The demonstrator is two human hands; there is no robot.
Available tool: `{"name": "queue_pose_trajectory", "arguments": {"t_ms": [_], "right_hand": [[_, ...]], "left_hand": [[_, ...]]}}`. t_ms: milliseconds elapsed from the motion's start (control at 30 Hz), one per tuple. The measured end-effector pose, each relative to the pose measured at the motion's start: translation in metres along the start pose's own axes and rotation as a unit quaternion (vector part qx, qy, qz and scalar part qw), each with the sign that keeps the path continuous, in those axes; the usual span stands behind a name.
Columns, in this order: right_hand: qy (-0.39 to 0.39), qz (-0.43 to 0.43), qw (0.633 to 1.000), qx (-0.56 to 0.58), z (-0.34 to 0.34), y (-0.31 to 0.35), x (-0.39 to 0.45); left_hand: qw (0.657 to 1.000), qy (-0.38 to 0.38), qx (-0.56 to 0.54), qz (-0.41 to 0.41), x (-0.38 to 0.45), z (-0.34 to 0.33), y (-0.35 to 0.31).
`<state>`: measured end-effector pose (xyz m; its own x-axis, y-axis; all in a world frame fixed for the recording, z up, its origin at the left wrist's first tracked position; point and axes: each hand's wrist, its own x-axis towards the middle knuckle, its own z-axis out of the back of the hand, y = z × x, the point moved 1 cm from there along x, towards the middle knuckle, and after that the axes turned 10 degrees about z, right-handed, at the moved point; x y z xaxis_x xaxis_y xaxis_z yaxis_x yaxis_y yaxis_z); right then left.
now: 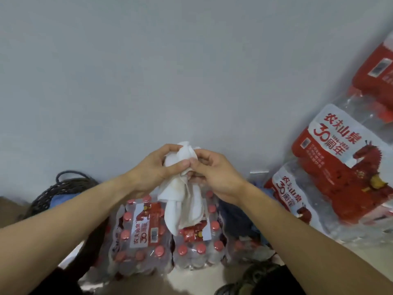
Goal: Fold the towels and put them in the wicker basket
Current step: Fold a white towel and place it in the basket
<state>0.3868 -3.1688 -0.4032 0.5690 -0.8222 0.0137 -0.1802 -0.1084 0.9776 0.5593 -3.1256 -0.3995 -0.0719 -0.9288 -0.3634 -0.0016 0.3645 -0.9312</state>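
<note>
Left hand (158,167) and right hand (212,169), raised side by side in front of a plain grey wall (148,71); both grip the bunched upper part of a white towel (184,194). The left fingers curl over the top of the cloth with the thumb pressed against its front; the right fingers pinch the same bunch from the other side, fingertips of the two hands nearly touching. The rest of the towel hangs down crumpled and unfolded, with faint staining near its middle. Directly below it, shrink-wrapped packs of red-capped water bottles (148,237) stand on the floor. At lower left, partly hidden behind the left forearm, a dark wicker basket (61,188) with a loop handle holds something blue; the towel is well apart from it. At right, further wrapped bottle packs with red printed labels (331,167) are stacked against the wall.
</note>
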Motion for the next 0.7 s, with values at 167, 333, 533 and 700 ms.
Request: {"name": "queue_pose_trajectory", "arguments": {"t_ms": [167, 333, 533, 700], "right_hand": [[0.017, -0.043, 0.999, 0.006, -0.033, -0.018, 0.003], [0.028, -0.049, 0.998, -0.018, -0.042, -0.033, 0.013], [0.017, -0.066, 0.998, -0.015, -0.04, -0.04, 0.023], [-0.043, -0.001, 0.997, -0.059, -0.022, -0.036, 0.029]], "left_hand": [[0.996, -0.08, 0.041, -0.004, -0.024, 0.038, 0.023], [0.991, -0.09, 0.103, -0.011, -0.029, 0.058, 0.032], [0.991, -0.014, 0.132, -0.003, -0.036, 0.104, 0.037], [0.971, -0.007, 0.235, 0.033, -0.029, 0.139, 0.052]]}}
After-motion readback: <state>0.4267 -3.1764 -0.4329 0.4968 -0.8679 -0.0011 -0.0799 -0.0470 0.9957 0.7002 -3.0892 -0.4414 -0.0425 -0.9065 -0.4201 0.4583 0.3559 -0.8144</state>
